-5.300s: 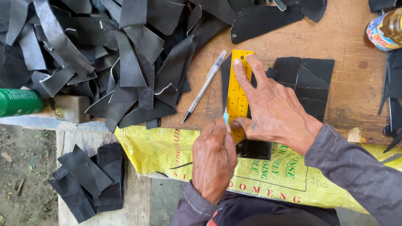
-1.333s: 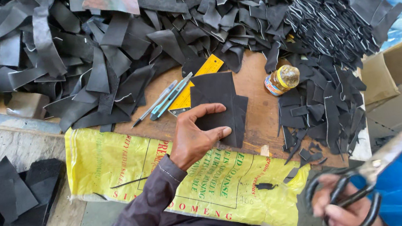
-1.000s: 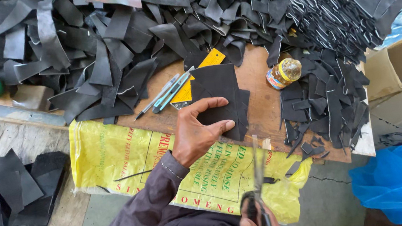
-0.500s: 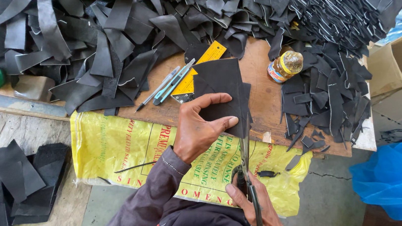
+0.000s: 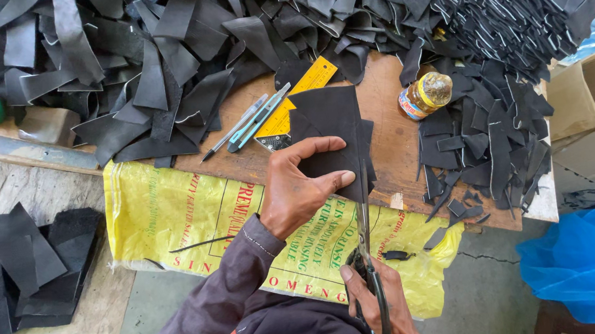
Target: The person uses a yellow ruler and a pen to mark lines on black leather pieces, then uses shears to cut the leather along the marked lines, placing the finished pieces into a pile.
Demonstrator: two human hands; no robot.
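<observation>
Under the left hand (image 5: 299, 192) lies a flat black leather sheet (image 5: 334, 130), resting on the wooden table (image 5: 387, 106) just beyond the person's body. The left hand pins the sheet's near edge, thumb and fingers spread across it, palm down, wrist bent slightly inward, the dark sleeve running back toward the chest. The right hand (image 5: 382, 305) sits nearer the body and lower, to the right of the left forearm, closed around the handles of a pair of scissors (image 5: 367, 255). The scissor blades point away from the person and run up along the right edge of the sheet, just beside the left fingertips; whether the blades have bitten into the leather cannot be told.

Just beyond the left hand, half under the sheet, is a yellow ruler (image 5: 297, 97), with two pens (image 5: 252, 120) to its left. To the right of the sheet stands a small bottle of amber liquid (image 5: 424, 95). A yellow printed sack (image 5: 170, 217) hangs over the table edge beneath both wrists. Heaps of black leather strips (image 5: 174, 47) cover the far side.
</observation>
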